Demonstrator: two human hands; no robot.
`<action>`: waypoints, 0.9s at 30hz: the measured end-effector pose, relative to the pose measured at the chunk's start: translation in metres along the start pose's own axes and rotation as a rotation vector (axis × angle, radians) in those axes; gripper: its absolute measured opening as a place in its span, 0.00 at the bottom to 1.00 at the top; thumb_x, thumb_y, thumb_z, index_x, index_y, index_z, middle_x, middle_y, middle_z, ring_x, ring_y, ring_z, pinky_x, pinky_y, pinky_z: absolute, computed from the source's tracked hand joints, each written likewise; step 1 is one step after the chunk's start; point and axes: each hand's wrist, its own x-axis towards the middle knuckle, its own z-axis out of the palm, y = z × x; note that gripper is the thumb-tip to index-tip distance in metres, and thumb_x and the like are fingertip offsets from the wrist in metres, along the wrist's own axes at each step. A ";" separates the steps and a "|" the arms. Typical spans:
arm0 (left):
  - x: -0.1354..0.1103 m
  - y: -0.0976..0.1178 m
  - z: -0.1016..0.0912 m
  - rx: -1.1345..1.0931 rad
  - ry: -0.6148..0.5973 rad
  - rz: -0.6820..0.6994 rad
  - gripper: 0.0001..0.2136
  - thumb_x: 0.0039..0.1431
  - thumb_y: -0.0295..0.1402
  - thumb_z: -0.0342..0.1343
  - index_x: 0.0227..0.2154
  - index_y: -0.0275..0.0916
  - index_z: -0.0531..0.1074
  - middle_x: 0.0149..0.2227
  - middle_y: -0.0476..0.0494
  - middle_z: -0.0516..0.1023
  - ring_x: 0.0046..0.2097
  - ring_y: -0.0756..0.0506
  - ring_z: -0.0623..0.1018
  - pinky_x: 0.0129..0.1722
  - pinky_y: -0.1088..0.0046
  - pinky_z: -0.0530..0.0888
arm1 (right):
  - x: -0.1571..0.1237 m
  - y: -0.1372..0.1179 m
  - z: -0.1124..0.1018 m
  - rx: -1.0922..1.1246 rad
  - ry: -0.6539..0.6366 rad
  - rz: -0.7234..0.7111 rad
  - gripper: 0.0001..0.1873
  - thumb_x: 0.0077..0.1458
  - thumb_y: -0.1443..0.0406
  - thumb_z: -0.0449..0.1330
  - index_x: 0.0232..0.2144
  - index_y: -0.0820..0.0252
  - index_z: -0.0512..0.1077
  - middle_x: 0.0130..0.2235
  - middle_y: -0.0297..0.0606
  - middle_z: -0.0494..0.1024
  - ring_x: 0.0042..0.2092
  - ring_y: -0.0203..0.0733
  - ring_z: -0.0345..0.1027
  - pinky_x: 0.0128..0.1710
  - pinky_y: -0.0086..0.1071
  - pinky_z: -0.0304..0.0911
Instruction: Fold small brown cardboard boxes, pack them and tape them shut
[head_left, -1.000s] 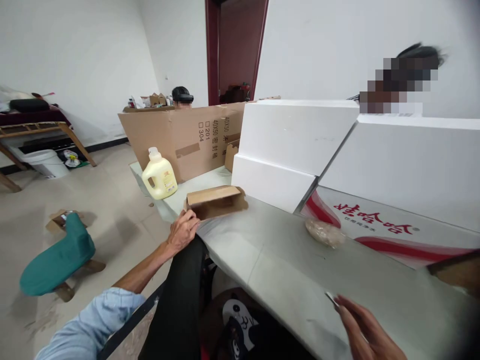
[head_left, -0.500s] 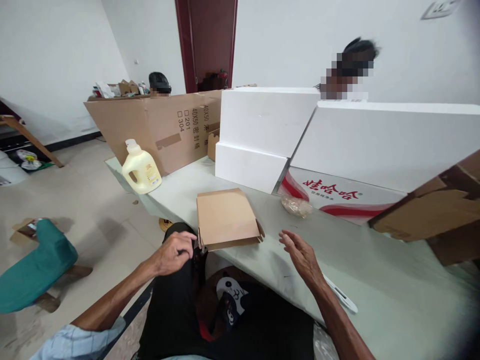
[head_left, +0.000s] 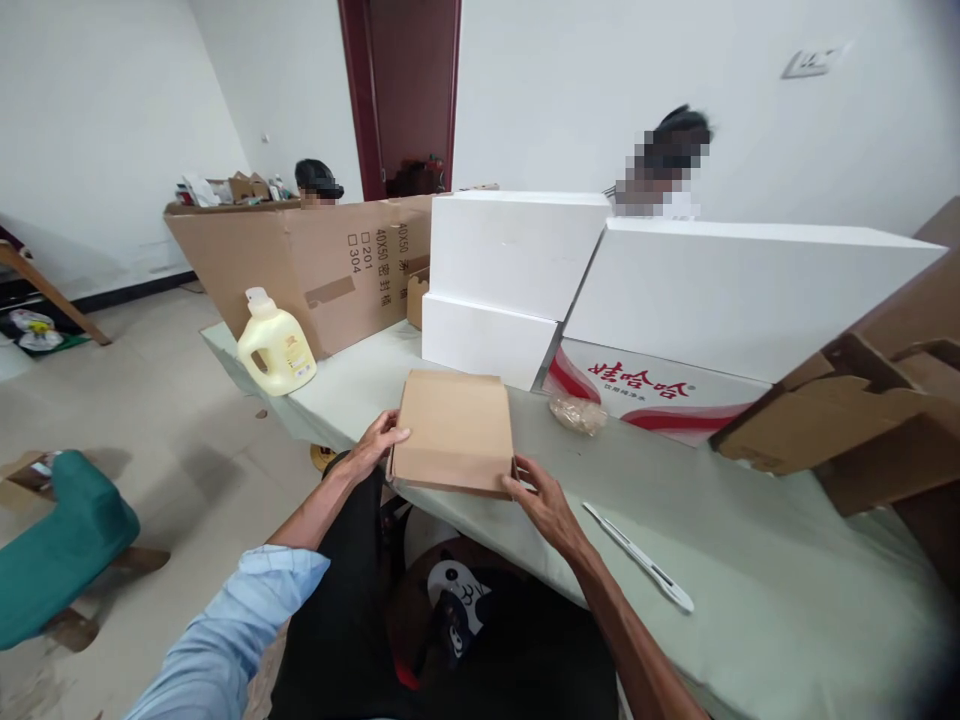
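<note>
- Pale surface (head_left: pixel 765 560): we judge the box (head_left: pixel 454 472) folded, its lid (head_left: pixel 456 415) down.
- Our left grip (head_left: pixel 367 447) and right grip (head_left: pixel 545 503) pinch its sides; we cannot tell what remains.

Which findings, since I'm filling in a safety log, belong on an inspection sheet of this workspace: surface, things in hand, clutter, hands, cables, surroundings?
Surface: pale green table cover, hanging over the near edge.
Things in hand: brown cardboard box, top closed or nearly so.
Clutter: slim white tool lying right of the box; crumpled translucent plastic; pale yellow jug.
Hands: left hand holds the box's left side; right hand holds its near right corner.
Cables: nothing seen on the table cover.
Surroundings: white boxes and large carton behind; two people beyond; wall socket.
</note>
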 end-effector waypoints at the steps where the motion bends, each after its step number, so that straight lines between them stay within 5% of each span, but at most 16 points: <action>1: -0.006 0.004 0.000 -0.015 -0.031 0.051 0.44 0.44 0.55 0.74 0.62 0.42 0.68 0.66 0.34 0.75 0.65 0.33 0.77 0.58 0.60 0.78 | -0.013 0.003 -0.002 0.000 0.027 -0.030 0.39 0.57 0.39 0.66 0.60 0.57 0.75 0.62 0.53 0.79 0.62 0.63 0.75 0.55 0.52 0.77; 5: -0.030 0.022 0.001 0.046 -0.271 0.266 0.55 0.47 0.44 0.78 0.75 0.49 0.53 0.72 0.33 0.65 0.71 0.30 0.69 0.61 0.58 0.77 | -0.063 0.016 -0.010 -0.075 0.177 -0.152 0.31 0.64 0.48 0.66 0.64 0.49 0.70 0.67 0.47 0.74 0.65 0.58 0.72 0.59 0.52 0.75; 8: -0.042 0.032 0.007 0.217 -0.353 0.388 0.51 0.52 0.46 0.76 0.74 0.50 0.54 0.72 0.33 0.62 0.71 0.29 0.67 0.63 0.54 0.75 | -0.088 0.021 -0.011 -0.117 0.226 -0.098 0.30 0.66 0.49 0.64 0.65 0.50 0.68 0.65 0.50 0.74 0.59 0.58 0.75 0.40 0.41 0.80; 11: -0.048 0.036 0.012 0.351 -0.351 0.510 0.46 0.52 0.47 0.77 0.70 0.50 0.60 0.74 0.32 0.56 0.74 0.28 0.62 0.64 0.51 0.73 | -0.099 0.020 -0.012 -0.136 0.206 -0.048 0.29 0.67 0.50 0.63 0.65 0.54 0.68 0.61 0.52 0.76 0.56 0.59 0.77 0.26 0.32 0.71; 13: -0.049 0.037 0.013 0.402 -0.363 0.550 0.45 0.52 0.47 0.77 0.69 0.50 0.60 0.76 0.31 0.53 0.76 0.27 0.59 0.66 0.49 0.73 | -0.102 0.018 -0.016 -0.170 0.197 -0.090 0.28 0.68 0.51 0.62 0.64 0.54 0.68 0.61 0.51 0.76 0.56 0.57 0.77 0.28 0.33 0.73; 16: -0.051 0.040 0.013 0.498 -0.402 0.584 0.42 0.52 0.48 0.77 0.66 0.47 0.64 0.74 0.29 0.56 0.77 0.25 0.57 0.69 0.44 0.69 | -0.103 0.007 -0.027 -0.203 0.227 -0.208 0.25 0.69 0.54 0.61 0.65 0.50 0.68 0.65 0.48 0.74 0.58 0.55 0.76 0.45 0.44 0.79; 19: -0.053 0.045 0.012 0.584 -0.418 0.604 0.43 0.52 0.50 0.76 0.67 0.46 0.65 0.72 0.29 0.57 0.77 0.24 0.56 0.71 0.41 0.67 | -0.104 -0.017 -0.040 -0.181 0.324 -0.314 0.23 0.70 0.57 0.61 0.64 0.49 0.69 0.68 0.48 0.71 0.64 0.56 0.71 0.58 0.53 0.75; 23: -0.062 0.053 0.014 0.609 -0.442 0.634 0.46 0.51 0.48 0.77 0.70 0.46 0.64 0.74 0.29 0.54 0.76 0.25 0.59 0.73 0.40 0.65 | -0.102 -0.065 -0.053 -0.224 0.415 -0.492 0.20 0.70 0.60 0.62 0.62 0.50 0.72 0.65 0.49 0.73 0.66 0.59 0.69 0.59 0.54 0.73; 27: -0.072 0.060 0.017 0.642 -0.459 0.660 0.41 0.51 0.38 0.77 0.68 0.44 0.67 0.73 0.29 0.56 0.75 0.26 0.62 0.72 0.41 0.68 | -0.088 -0.113 -0.061 -0.486 0.327 -0.665 0.20 0.69 0.64 0.65 0.61 0.49 0.74 0.62 0.47 0.77 0.61 0.57 0.72 0.61 0.54 0.70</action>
